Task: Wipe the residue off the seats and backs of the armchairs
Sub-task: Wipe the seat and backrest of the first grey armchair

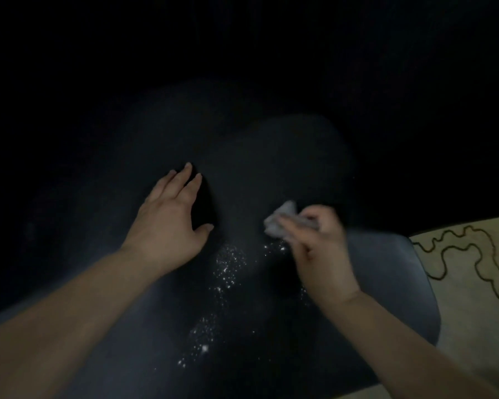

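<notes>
A dark grey armchair point(386, 272) fills the dim view, its seat running from the middle to the bottom. White powdery residue point(228, 269) lies scattered in a streak down the seat. My left hand point(167, 223) rests flat on the seat, fingers spread, just left of the residue. My right hand point(320, 249) is closed on a crumpled grey cloth point(280, 220), which touches the seat at the top right of the specks. The hand and cloth look blurred. The chair's back is lost in darkness.
A beige rug point(473, 298) with dark wavy line patterns lies on the floor to the right of the chair. Everything beyond the chair is black.
</notes>
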A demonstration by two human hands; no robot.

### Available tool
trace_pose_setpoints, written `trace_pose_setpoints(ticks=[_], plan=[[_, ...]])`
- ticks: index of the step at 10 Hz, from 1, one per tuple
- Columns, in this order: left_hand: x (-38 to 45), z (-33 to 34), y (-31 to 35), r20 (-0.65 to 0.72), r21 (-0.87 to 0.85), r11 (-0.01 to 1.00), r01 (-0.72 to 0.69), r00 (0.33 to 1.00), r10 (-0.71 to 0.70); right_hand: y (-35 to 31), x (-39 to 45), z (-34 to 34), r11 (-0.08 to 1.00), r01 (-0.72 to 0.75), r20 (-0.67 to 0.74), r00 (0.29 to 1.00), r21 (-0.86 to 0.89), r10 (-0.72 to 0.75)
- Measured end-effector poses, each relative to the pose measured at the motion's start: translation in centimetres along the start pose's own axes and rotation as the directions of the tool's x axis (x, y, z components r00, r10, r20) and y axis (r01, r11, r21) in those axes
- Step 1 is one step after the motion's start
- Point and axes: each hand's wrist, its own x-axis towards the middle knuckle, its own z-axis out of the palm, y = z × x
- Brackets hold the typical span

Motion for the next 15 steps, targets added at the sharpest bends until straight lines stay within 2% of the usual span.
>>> trace_pose_setpoints(ticks=[1,2,3,4,5,6,7,8,9,10,11,12,13,14,15], plan=[[0.0,0.1,0.2,-0.006,-0.002,1.0,-0.01,1.0,0.01,-0.5,1.1,0.7,0.991,0.137,0.029,0.99,0.004,-0.137],[-0.2,0.0,0.1,-0.015,0.015,1.0,-0.017,1.0,0.018,0.6,2.9,-0.8,0.993,-0.078,-0.085,0.993,0.091,0.086],[-0.2,0.1,0.1,-0.002,0.011,1.0,-0.018,1.0,0.018,1.4,0.2,-1.1,0.982,-0.176,-0.102,0.978,0.063,0.182],[0.1,0.1,0.5,0.005,0.015,1.0,-0.025,1.0,0.025,-0.1,-1.8,0.1,1.0,-0.008,0.036,0.999,0.0,0.008],[0.4,0.2,1.0,-0.007,0.004,1.0,-0.026,1.0,0.026,0.4,1.3,0.3,0.999,0.021,-0.086,0.996,0.035,-0.018],[0.6,0.4,1.1,-0.019,0.006,0.999,-0.035,0.999,0.035,1.9,2.9,-1.1,0.988,-0.146,-0.191,0.97,0.042,0.152],[0.8,0.5,1.2,-0.025,-0.003,0.999,-0.043,0.999,0.043,2.3,-0.6,-0.8,0.98,-0.198,-0.198,0.961,-0.004,0.193],[1.0,0.5,1.4,-0.034,-0.02,0.999,-0.046,0.998,0.046,2.0,-1.6,-0.8,0.988,-0.121,-0.162,0.981,-0.097,0.104],[1.4,0.4,1.5,-0.029,-0.027,0.998,-0.065,0.998,0.064,2.9,3.4,-2.0,0.939,-0.335,-0.391,0.856,0.077,0.337],[2.0,0.3,1.6,-0.031,-0.026,0.996,-0.088,0.996,0.087,2.5,7.8,-1.6,0.884,-0.356,-0.38,0.806,0.301,0.454],[2.3,0.3,1.5,-0.031,-0.015,0.995,-0.096,0.995,0.096,0.9,7.2,0.6,0.963,-0.134,-0.198,0.963,0.236,0.182],[2.2,0.3,1.3,-0.036,-0.02,0.994,-0.105,0.994,0.104,2.8,6.3,-0.4,0.993,-0.109,-0.196,0.973,0.054,0.118],[2.2,0.2,1.2,-0.04,-0.024,0.992,-0.122,0.992,0.121,3.8,9.7,-2.0,0.951,-0.308,-0.304,0.903,0.037,0.304],[2.3,0.2,0.9,-0.042,-0.036,0.99,-0.133,0.99,0.132,2.0,11.3,-1.0,0.982,-0.186,-0.235,0.954,0.025,0.186],[2.2,0.1,0.7,-0.035,-0.036,0.988,-0.15,0.988,0.149,0.3,9.6,-0.1,0.994,0.093,0.069,0.994,-0.058,-0.089]])
